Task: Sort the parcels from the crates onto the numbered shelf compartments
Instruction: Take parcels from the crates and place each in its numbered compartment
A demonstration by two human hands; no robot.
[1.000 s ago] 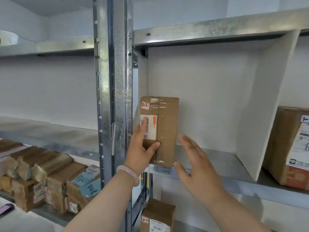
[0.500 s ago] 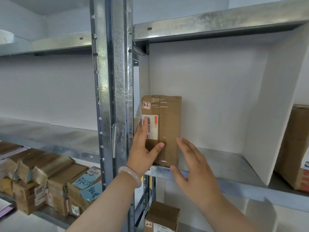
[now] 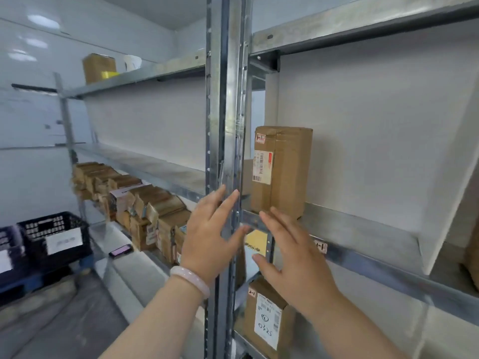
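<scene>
Placement is judged finished: the tall brown cardboard parcel (image 3: pixel 282 172) is stood upright in the grey metal shelf compartment (image 3: pixel 363 229), untouched by the spread-fingered left hand (image 3: pixel 210 237) and right hand (image 3: pixel 295 257), so another must be fetched.

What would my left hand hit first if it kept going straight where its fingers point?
Most likely the post: the left hand, open and pointing up and forward, overlaps it in the picture. The parcel stands just right of that line. Depth is unclear, so contact distance cannot be judged.
</scene>
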